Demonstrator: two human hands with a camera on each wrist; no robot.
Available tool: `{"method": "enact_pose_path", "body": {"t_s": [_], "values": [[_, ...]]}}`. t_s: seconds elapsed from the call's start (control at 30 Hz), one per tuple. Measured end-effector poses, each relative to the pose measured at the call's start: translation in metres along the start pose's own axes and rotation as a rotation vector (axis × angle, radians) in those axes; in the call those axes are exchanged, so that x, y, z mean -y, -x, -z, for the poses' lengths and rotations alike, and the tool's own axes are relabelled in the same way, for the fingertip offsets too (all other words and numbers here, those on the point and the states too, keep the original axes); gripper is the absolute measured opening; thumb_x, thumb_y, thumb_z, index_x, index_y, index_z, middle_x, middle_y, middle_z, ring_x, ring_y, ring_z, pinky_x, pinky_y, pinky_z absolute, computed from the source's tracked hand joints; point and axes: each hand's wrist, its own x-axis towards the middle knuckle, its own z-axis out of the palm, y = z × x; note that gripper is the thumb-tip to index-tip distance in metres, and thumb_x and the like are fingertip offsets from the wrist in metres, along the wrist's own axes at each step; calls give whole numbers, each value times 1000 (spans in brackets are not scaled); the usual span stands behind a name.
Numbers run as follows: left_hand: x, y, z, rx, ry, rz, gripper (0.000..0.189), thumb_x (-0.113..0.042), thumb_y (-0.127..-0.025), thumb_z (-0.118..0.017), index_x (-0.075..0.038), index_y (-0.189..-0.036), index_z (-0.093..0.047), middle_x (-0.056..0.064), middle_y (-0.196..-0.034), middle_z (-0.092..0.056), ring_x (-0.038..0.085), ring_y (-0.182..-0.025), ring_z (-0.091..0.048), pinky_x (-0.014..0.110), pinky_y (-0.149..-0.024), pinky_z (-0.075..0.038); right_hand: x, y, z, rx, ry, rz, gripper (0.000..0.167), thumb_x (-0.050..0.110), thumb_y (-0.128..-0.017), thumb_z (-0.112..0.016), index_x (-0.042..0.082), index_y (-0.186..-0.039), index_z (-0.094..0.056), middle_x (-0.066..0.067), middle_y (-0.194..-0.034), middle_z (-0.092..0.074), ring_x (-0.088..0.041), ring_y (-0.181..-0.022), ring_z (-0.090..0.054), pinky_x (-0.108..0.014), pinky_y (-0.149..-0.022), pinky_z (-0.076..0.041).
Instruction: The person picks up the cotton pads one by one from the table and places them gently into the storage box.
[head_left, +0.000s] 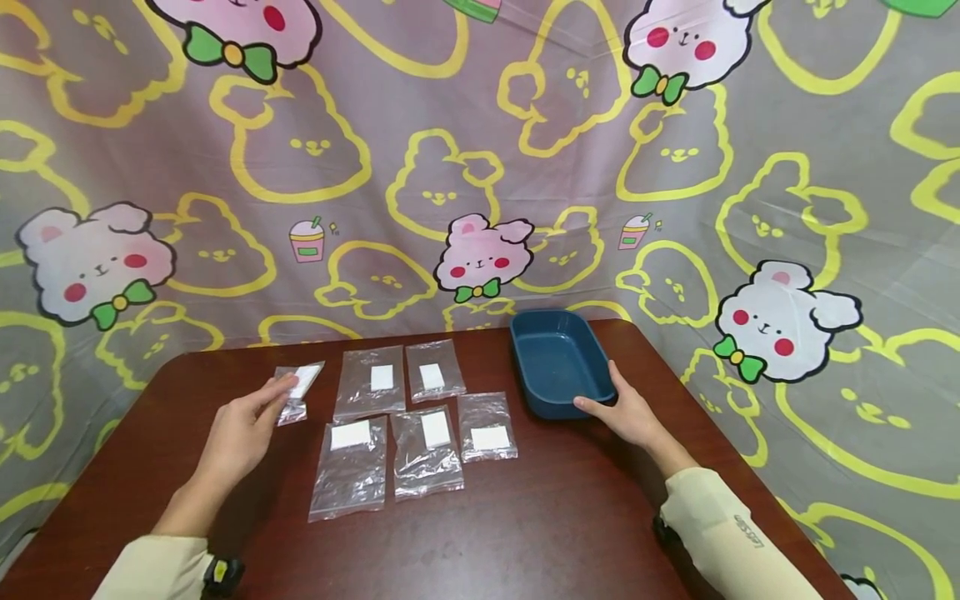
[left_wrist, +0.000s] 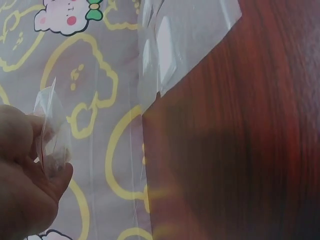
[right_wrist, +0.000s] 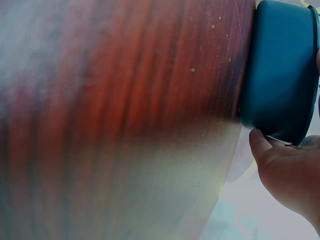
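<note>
My left hand point(head_left: 238, 432) pinches a small clear zip bag point(head_left: 303, 383) with a white piece inside, above the table's left side. In the left wrist view the bag point(left_wrist: 51, 135) stands edge-on between thumb and fingers. At the right, my right hand point(head_left: 628, 414) holds the near right corner of a dark blue plastic bin point(head_left: 557, 367), thumb on the near side and fingers along the right side. The bin's outer wall point(right_wrist: 280, 70) shows in the right wrist view, with the hand point(right_wrist: 287, 172) at its end. Nothing lies inside the bin.
Several clear zip bags, each with a white rectangular piece, lie flat in two rows between the hands, among them a front left bag point(head_left: 348, 483) and a back right bag point(head_left: 435, 354). The brown wooden table point(head_left: 517, 533) meets a patterned curtain point(head_left: 375, 208) behind.
</note>
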Motion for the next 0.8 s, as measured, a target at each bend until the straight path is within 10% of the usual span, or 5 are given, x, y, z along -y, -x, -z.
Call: {"method": "enact_pose_path", "body": {"t_s": [0.27, 0.8], "values": [[-9, -4, -15, 11, 67, -41, 32, -4, -100, -60, -2, -132, -65, 25, -135, -56, 48, -129, -49, 64, -95, -44, 1, 0, -1, -13, 5, 6, 117, 58, -88, -71, 7, -161, 4, -28, -163, -15, -49, -143, -26, -65, -111, -28], [-24, -14, -41, 61, 92, -68, 33, -1, -99, -60, -2, -131, -66, 22, -136, -57, 43, -132, -48, 60, -98, -45, 5, 1, -2, -18, 9, 10, 118, 60, -87, -71, 6, -161, 4, -29, -161, -17, -49, -141, -29, -64, -111, -29]]}}
